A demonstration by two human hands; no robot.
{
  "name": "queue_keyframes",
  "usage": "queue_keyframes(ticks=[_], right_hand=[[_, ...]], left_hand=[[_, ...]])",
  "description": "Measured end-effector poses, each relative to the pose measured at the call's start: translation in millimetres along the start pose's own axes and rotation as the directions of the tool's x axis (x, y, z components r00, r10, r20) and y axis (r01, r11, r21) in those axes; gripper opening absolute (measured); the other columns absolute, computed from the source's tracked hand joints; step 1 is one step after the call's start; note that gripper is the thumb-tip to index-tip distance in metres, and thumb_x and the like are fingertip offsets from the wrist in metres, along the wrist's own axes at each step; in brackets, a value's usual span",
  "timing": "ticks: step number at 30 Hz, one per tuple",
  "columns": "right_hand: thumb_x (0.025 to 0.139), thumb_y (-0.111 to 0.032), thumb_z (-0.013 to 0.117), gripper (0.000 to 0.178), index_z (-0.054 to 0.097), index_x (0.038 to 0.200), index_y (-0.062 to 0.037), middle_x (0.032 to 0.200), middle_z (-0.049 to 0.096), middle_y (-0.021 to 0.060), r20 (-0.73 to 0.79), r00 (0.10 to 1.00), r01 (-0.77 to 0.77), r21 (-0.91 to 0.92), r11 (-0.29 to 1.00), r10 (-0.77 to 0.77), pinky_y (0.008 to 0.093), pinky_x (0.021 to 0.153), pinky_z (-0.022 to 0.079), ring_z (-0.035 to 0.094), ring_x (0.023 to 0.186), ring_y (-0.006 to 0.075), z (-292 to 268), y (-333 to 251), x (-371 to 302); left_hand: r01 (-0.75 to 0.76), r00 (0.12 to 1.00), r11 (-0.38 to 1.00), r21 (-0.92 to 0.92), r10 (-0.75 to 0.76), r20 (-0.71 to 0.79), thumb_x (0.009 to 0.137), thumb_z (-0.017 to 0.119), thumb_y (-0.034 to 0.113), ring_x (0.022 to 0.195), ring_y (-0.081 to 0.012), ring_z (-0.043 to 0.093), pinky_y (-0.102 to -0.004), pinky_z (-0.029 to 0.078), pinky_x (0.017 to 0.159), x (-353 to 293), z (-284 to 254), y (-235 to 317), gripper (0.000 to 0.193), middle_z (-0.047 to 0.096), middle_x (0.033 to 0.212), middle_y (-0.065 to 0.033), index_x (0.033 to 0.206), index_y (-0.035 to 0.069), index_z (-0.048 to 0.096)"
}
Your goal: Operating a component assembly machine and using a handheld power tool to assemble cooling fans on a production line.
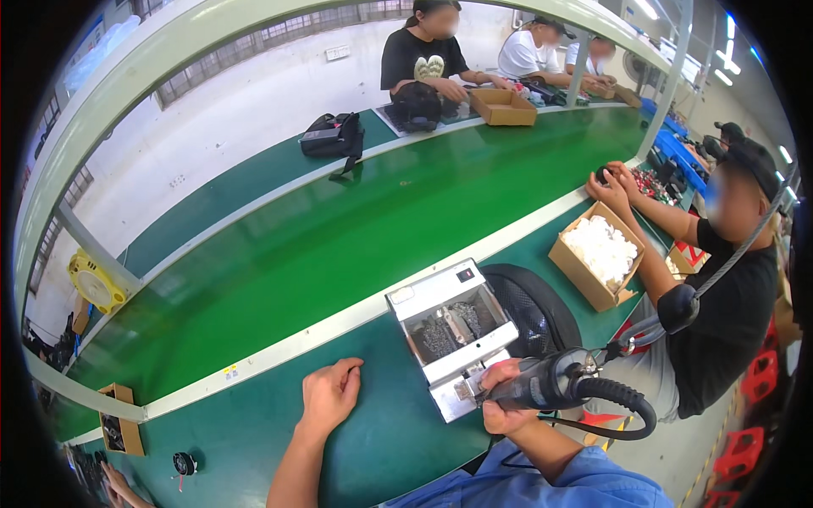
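In my right hand (506, 398) is a dark electric screwdriver (538, 385), lying nearly level, with a thick black cable curving from its rear end. Its front end is at the near side of a white screw feeder (449, 366), whose tray holds many small dark screws. Whether the bit touches a screw is hidden by my fingers. Left of the feeder, my left hand (329, 395) rests on the green bench (229, 423), fingers curled, with nothing visible in them. A small round black part (184, 463) with a red wire lies farther left.
Behind the feeder sits a black mesh-covered object (538, 313). A carton of white pieces (597, 254) stands to its right, beside a seated co-worker (728, 288). A green conveyor belt (339, 262) runs beyond a pale rail. Another person's hand (117, 487) shows at lower left.
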State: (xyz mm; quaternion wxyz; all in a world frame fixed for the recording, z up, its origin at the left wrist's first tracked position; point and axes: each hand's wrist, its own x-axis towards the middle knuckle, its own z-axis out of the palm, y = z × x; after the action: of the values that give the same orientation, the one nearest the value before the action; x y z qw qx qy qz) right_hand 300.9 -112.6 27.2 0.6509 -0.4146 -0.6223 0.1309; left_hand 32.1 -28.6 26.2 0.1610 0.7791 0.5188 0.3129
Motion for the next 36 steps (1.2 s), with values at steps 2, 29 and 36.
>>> queue_keyframes(ticks=[2, 29, 36], right_hand=[[0.075, -0.034, 0.071, 0.037, 0.053, 0.084, -0.0024, 0.074, 0.056, 0.0073, 0.087, 0.996, -0.012, -0.036, 0.999, 0.015, 0.0318, 0.065, 0.048, 0.058, 0.067, 0.0207, -3.8, -1.7, 1.7], [0.076, -0.033, 0.07, 0.037, 0.053, 0.085, -0.0013, 0.075, 0.057, 0.0085, -0.043, 0.998, 0.04, 0.034, 0.999, -0.038, 0.0312, 0.065, 0.049, 0.058, 0.069, 0.0214, 2.3, 3.7, 0.2], [0.077, -0.032, 0.069, 0.038, 0.052, 0.087, 0.0003, 0.076, 0.056, 0.0102, 0.023, 0.997, 0.079, -0.001, 0.997, -0.079, 0.0314, 0.065, 0.049, 0.057, 0.07, 0.0217, -0.7, 5.5, 1.1]], left_hand=[[-0.004, 1.0, 1.0, -0.006, 0.004, -0.008, 0.08, 0.064, 0.009, 0.05, -0.0232, 0.058, -0.0338, 0.047, 0.05, 0.1, 0.6, -0.4, 0.01, 0.06, 0.058, -0.0084, 0.088, 0.008, 0.07], [-0.011, 1.0, 0.999, -0.043, 0.01, -0.024, 0.081, 0.064, 0.008, 0.048, -0.0208, 0.056, -0.0309, 0.044, 0.048, 0.2, 1.6, -1.7, 0.01, 0.057, 0.058, -0.0098, 0.089, 0.006, 0.07], [-0.023, 0.999, 0.999, -0.044, 0.022, -0.032, 0.081, 0.064, 0.008, 0.047, -0.0201, 0.054, -0.0307, 0.043, 0.048, 0.2, 1.3, -2.1, 0.01, 0.056, 0.057, -0.0094, 0.089, 0.007, 0.07]])
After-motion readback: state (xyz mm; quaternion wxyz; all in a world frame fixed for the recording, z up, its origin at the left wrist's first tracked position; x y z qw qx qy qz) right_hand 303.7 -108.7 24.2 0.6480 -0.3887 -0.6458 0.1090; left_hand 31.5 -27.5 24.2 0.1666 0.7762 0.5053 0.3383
